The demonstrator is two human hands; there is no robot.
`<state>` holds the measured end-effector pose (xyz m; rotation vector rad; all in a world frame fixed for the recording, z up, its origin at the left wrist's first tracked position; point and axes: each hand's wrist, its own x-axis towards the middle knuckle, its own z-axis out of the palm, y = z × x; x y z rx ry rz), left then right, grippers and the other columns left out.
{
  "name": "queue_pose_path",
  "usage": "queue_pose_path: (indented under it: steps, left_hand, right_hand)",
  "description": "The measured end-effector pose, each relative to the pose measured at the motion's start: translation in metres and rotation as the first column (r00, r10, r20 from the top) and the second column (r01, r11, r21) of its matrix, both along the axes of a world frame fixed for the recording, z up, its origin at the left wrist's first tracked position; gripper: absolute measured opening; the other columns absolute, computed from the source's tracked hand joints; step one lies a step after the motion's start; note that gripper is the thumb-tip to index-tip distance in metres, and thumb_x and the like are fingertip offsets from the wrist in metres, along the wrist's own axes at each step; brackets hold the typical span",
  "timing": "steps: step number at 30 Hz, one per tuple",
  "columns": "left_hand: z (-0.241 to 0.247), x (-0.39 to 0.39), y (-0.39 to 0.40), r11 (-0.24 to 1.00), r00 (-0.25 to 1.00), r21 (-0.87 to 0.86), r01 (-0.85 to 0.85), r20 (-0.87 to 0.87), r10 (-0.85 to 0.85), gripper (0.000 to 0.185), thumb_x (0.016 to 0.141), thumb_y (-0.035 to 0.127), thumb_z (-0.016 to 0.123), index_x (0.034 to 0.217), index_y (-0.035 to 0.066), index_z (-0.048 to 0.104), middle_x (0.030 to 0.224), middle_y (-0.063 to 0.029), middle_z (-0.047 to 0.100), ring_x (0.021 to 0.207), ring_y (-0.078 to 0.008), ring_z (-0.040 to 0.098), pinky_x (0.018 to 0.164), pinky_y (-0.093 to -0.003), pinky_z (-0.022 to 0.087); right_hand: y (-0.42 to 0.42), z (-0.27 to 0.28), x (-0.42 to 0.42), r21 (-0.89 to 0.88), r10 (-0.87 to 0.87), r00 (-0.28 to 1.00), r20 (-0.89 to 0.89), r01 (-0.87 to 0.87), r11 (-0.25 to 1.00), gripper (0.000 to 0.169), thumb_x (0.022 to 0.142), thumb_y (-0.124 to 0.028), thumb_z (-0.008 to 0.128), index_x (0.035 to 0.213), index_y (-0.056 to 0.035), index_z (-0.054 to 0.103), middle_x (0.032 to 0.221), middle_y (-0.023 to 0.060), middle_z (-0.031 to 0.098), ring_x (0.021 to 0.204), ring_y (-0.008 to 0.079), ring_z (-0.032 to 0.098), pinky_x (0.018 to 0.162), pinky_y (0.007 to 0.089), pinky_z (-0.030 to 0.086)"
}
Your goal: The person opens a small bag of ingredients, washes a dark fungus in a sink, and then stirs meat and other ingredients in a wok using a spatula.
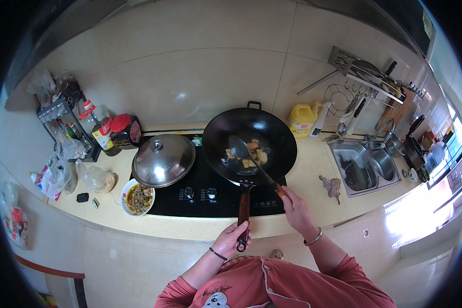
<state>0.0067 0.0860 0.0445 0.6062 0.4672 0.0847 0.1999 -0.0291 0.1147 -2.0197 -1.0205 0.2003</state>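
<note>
A black wok [277, 131] stands over the right side of the black glass cooktop [223, 208]. Browned flat pieces of food [260, 156], perhaps tofu, lie in its bottom. My left hand [231, 239] is closed round the wok's wooden handle [243, 210], near its ringed end. In my right hand [295, 206] is the wooden grip of a long metal cooking ladle or turner [264, 172]. Its dark head rests in the wok, over the left part of the food. A domed steel lid [165, 161] lies on the cooktop's left side.
A bowl of chopped food [139, 198] sits at the cooktop's left front corner. Behind are a large sauce bottle [102, 133] and a red-lidded jar [125, 131]. Right of the wok stand a yellow jug [302, 120] and a white spray bottle [320, 120]. A steel sink [364, 165] lies farther right, beside a crumpled cloth [331, 188].
</note>
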Motion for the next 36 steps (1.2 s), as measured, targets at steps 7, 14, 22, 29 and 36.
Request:
queue_pose_path:
  steps: [7,14,22,29,36]
  left_hand:
    - [0.004,-0.001,-0.001,1.000,1.000,0.006,-0.009,-0.009,0.009,0.027,0.092,0.031,0.050,0.105,0.007,0.055,0.076,-0.0032,0.060,0.061,-0.0138,0.057,0.051,-0.0248,0.045]
    - [0.001,0.000,0.000,1.000,1.000,0.007,-0.009,0.011,0.009,0.027,0.093,0.031,0.049,0.106,0.007,0.055,0.076,-0.0037,0.060,0.060,-0.0141,0.057,0.050,-0.0249,0.045]
    - [-0.001,0.000,-0.001,1.000,1.000,-0.003,-0.013,0.000,0.013,0.027,0.093,0.032,0.048,0.104,0.008,0.055,0.075,-0.0038,0.058,0.058,-0.0149,0.056,0.049,-0.0251,0.044]
    - [0.008,-0.001,-0.002,1.000,1.000,-0.021,0.022,0.009,-0.021,0.028,0.093,0.034,0.048,0.105,0.009,0.052,0.075,-0.0056,0.054,0.052,-0.0175,0.054,0.044,-0.0267,0.043]
    - [0.013,-0.003,-0.004,0.999,0.997,0.028,0.019,-0.074,-0.017,0.028,0.092,0.034,0.050,0.106,0.010,0.052,0.075,-0.0060,0.055,0.050,-0.0176,0.053,0.043,-0.0272,0.042]
  right_hand:
    - [-0.009,0.006,0.002,-0.030,-0.064,0.994,0.086,0.067,0.997,0.032,0.090,-0.016,0.048,0.120,-0.0057,0.050,0.087,0.0229,0.062,0.075,0.0391,0.060,0.063,0.0416,0.048]
    - [-0.014,-0.005,-0.004,-0.074,0.020,0.987,0.158,-0.008,0.997,0.032,0.091,-0.019,0.047,0.121,-0.0078,0.049,0.086,0.0237,0.061,0.074,0.0395,0.060,0.063,0.0442,0.048]
    - [-0.019,0.003,0.010,-0.046,-0.166,0.984,0.068,0.169,0.984,0.032,0.092,-0.018,0.045,0.121,-0.0052,0.049,0.087,0.0247,0.061,0.077,0.0423,0.059,0.066,0.0458,0.047]
    - [-0.024,-0.001,0.028,0.050,-0.281,0.950,0.137,0.277,0.960,0.030,0.091,-0.015,0.046,0.116,-0.0009,0.053,0.081,0.0218,0.062,0.073,0.0351,0.061,0.065,0.0380,0.047]
    - [-0.025,-0.004,0.030,-0.008,-0.209,0.978,-0.025,0.209,0.978,0.031,0.091,-0.017,0.046,0.116,0.0000,0.053,0.079,0.0208,0.062,0.068,0.0311,0.061,0.063,0.0362,0.047]
